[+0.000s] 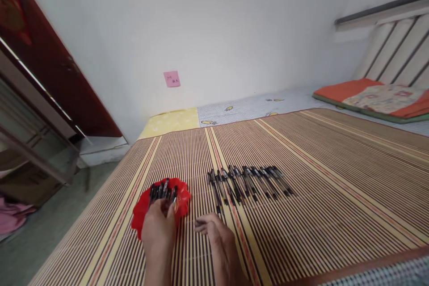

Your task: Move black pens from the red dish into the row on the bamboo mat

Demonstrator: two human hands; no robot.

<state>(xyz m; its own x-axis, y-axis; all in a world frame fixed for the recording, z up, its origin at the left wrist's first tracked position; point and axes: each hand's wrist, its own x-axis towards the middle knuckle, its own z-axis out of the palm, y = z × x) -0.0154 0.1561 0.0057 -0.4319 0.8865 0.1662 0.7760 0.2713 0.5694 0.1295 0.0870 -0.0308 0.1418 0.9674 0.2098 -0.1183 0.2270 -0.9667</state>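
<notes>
A red scalloped plate [142, 209] lies on a striped bamboo mat [335, 178] and holds several black pens [163, 189]. My left hand [158, 229] rests over the plate's near side, fingers curled onto the pens there. My right hand [214, 231] lies on the mat just right of the plate, fingers loosely bent and apart, holding nothing. Beyond it, a row of several black pens [250, 182] is laid side by side on the mat.
The mat covers a bed against a white wall with a pink sticky note [171, 78]. A folded orange blanket [375, 98] lies at the far right by the headboard [395, 49]. A dark red cabinet [43, 62] and the floor [43, 228] are at the left.
</notes>
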